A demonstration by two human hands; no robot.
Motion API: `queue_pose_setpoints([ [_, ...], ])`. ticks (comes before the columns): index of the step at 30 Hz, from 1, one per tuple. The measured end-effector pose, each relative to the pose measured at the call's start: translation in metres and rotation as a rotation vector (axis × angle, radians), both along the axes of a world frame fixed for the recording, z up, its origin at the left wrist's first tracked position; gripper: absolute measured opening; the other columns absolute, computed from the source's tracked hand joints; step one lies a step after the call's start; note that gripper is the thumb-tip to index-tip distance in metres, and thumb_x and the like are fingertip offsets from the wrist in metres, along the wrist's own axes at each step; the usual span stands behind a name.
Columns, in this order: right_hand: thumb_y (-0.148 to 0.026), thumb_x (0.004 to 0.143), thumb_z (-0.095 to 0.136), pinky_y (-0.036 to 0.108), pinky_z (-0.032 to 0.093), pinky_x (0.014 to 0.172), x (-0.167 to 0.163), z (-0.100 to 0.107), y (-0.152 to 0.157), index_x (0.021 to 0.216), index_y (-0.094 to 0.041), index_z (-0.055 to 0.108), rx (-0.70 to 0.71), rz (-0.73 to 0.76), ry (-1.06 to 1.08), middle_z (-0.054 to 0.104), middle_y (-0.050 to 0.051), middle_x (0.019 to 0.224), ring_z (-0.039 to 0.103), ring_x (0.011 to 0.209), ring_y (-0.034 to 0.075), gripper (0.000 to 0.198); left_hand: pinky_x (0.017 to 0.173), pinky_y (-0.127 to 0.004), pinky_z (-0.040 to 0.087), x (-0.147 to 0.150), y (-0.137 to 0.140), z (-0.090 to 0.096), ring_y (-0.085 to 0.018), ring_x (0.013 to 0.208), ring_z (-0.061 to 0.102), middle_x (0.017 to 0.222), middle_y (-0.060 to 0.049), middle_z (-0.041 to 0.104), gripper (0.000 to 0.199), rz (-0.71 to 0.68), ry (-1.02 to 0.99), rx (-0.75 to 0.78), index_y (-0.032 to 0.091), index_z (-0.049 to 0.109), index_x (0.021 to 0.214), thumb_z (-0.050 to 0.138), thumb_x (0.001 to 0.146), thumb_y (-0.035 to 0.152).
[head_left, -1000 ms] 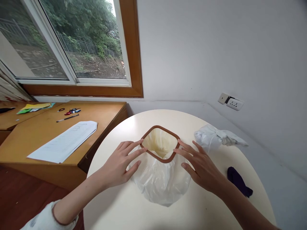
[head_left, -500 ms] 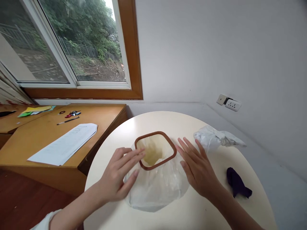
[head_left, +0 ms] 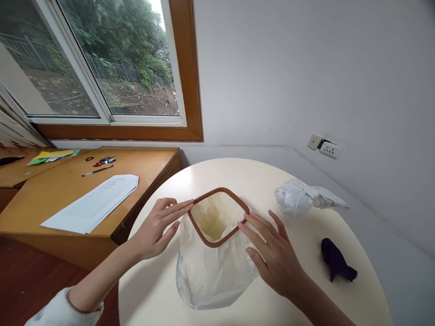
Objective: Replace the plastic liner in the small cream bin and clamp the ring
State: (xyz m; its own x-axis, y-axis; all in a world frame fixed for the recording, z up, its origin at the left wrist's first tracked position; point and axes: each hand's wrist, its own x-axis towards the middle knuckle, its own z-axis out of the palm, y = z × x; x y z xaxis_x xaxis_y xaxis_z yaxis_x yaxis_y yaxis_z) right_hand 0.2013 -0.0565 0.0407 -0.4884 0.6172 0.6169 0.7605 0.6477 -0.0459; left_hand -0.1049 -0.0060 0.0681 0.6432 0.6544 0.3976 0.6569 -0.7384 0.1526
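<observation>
A trash can with a brown rim ring [head_left: 213, 244] stands on the round cream table, and I look down into its open mouth. A whitish plastic bag [head_left: 217, 276] lines it and hangs over the outside, spreading towards me. My left hand [head_left: 158, 226] lies at the rim's left corner, fingers stretched out and fingertips touching the ring. At the right corner, the outstretched fingers of my right hand [head_left: 272, 249] rest on or just by the ring. Neither hand grasps anything.
On the table's right are a knotted white plastic bag [head_left: 295, 197] and a dark purple cloth [head_left: 336, 260]. A wooden desk [head_left: 156, 158] at left bears paper sheets [head_left: 98, 203], a pen [head_left: 97, 170] and keys [head_left: 104, 160]. A wall socket [head_left: 331, 149] is behind.
My left hand has moved left and up from over the mouth to the rim's left corner. My right hand has come in to the right corner. The ring has turned slightly, and the bag's overhang has shifted.
</observation>
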Motion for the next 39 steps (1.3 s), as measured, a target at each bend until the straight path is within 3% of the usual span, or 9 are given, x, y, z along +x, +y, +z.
queue_pose_setpoints([
  [7, -0.016, 0.084, 0.041, 0.049, 0.021, 0.103, -0.006, -0.003, 0.001, 0.124, -0.021, 0.047, -0.011, -0.007, 0.095, 0.055, 0.007, 0.121, 0.044, 0.117, 0.022, 0.041, 0.084, -0.046, 0.039, 0.001, -0.002, -0.002, -0.024, 0.099, 0.043, 0.131, -0.005, 0.046, 0.051, -0.001, -0.029, 0.002, 0.026, 0.036, 0.132, 0.037, 0.083, 0.013],
  [13, -0.013, 0.084, 0.038, 0.049, 0.020, 0.104, -0.006, -0.008, 0.000, 0.131, -0.022, 0.038, -0.036, -0.032, 0.066, 0.050, 0.007, 0.126, 0.041, 0.120, 0.021, 0.047, 0.082, -0.044, 0.041, 0.007, -0.004, -0.001, -0.023, 0.096, 0.046, 0.128, -0.007, 0.049, 0.047, 0.015, -0.044, 0.019, 0.024, 0.039, 0.129, 0.039, 0.083, 0.014],
  [18, -0.016, 0.084, 0.038, 0.049, 0.026, 0.102, 0.011, -0.022, -0.004, 0.132, -0.021, 0.035, -0.012, -0.032, 0.083, 0.042, 0.008, 0.133, 0.034, 0.126, 0.024, 0.049, 0.077, -0.038, 0.043, 0.014, -0.006, -0.003, -0.020, 0.087, 0.054, 0.109, -0.009, 0.060, 0.033, 0.024, -0.089, 0.141, 0.022, 0.050, 0.116, 0.045, 0.084, 0.017],
  [22, -0.020, 0.085, 0.040, 0.046, 0.038, 0.094, 0.053, -0.043, -0.007, 0.129, -0.020, 0.037, -0.022, -0.278, 0.253, 0.048, 0.011, 0.126, 0.040, 0.120, 0.024, 0.043, 0.071, -0.036, 0.043, 0.023, -0.015, -0.011, -0.019, 0.080, 0.055, 0.092, -0.007, 0.059, 0.026, 0.008, -0.151, 0.230, 0.023, 0.054, 0.107, 0.052, 0.082, 0.018],
  [25, -0.026, 0.086, 0.037, 0.048, 0.042, 0.088, 0.095, -0.064, -0.009, 0.122, -0.020, 0.042, -0.088, -0.546, 0.199, 0.052, 0.011, 0.120, 0.047, 0.113, 0.026, 0.037, 0.069, -0.035, 0.043, 0.038, -0.026, -0.011, -0.019, 0.079, 0.053, 0.087, -0.006, 0.056, 0.025, -0.067, -0.203, 0.212, 0.024, 0.054, 0.105, 0.051, 0.081, 0.014],
  [29, -0.030, 0.084, 0.037, 0.051, 0.043, 0.082, 0.143, -0.096, -0.017, 0.121, -0.014, 0.042, -0.159, -0.822, 0.072, 0.051, 0.016, 0.121, 0.048, 0.112, 0.031, 0.040, 0.073, -0.034, 0.045, 0.051, -0.034, -0.002, -0.020, 0.089, 0.051, 0.094, -0.008, 0.056, 0.037, -0.195, -0.199, 0.076, 0.023, 0.050, 0.116, 0.041, 0.084, 0.008],
  [32, -0.033, 0.082, 0.040, 0.051, 0.045, 0.075, 0.164, -0.116, -0.025, 0.121, -0.013, 0.042, -0.183, -0.919, 0.015, 0.053, 0.018, 0.117, 0.052, 0.106, 0.034, 0.044, 0.083, -0.036, 0.045, 0.048, -0.027, 0.004, -0.022, 0.104, 0.047, 0.110, -0.009, 0.053, 0.038, -0.173, -0.162, 0.020, 0.025, 0.047, 0.121, 0.040, 0.086, 0.011],
  [35, -0.031, 0.081, 0.041, 0.045, 0.048, 0.067, 0.171, -0.127, -0.031, 0.117, -0.014, 0.046, -0.180, -0.904, 0.026, 0.060, 0.015, 0.105, 0.059, 0.093, 0.031, 0.041, 0.092, -0.038, 0.042, 0.040, -0.019, 0.008, -0.025, 0.118, 0.039, 0.129, -0.008, 0.041, 0.039, -0.103, -0.037, -0.033, 0.027, 0.044, 0.124, 0.046, 0.086, 0.022],
  [39, -0.023, 0.079, 0.038, 0.038, 0.047, 0.061, 0.167, -0.121, -0.033, 0.112, -0.017, 0.050, -0.205, -0.807, 0.116, 0.062, 0.010, 0.093, 0.061, 0.081, 0.026, 0.036, 0.090, -0.033, 0.045, 0.038, -0.017, 0.011, -0.025, 0.125, 0.035, 0.143, -0.008, 0.024, 0.042, -0.084, 0.050, -0.173, 0.026, 0.039, 0.127, 0.047, 0.086, 0.030],
])
